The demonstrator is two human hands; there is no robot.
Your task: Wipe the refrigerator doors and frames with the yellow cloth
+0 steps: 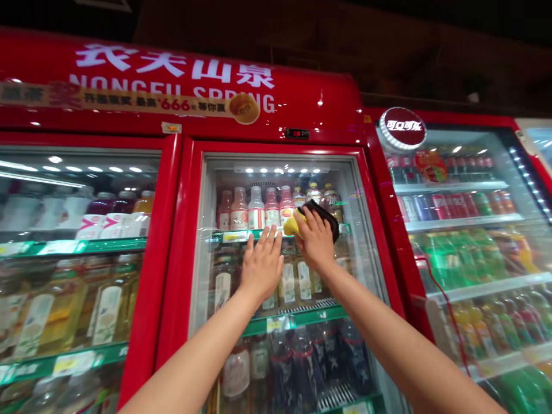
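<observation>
Clamped in the right grip [314, 241], the yellow sponge with its black backing [291, 226] looks light, soft and easily squeezed, best held across its middle, and it presses on the glass cooler door [366, 259] just beside the open, flat left grip [263, 264].

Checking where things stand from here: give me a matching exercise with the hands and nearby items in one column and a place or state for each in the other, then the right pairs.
Column one
1. left hand
2. right hand
3. yellow-and-black pad
4. round Coca-Cola sign

Column two
A. at the top of the cooler on the right
B. closed around the pad
C. held up at the door glass
D. open, fingers spread, against the glass

Right pairs: 1-D, 2-B, 3-C, 4-A
</observation>
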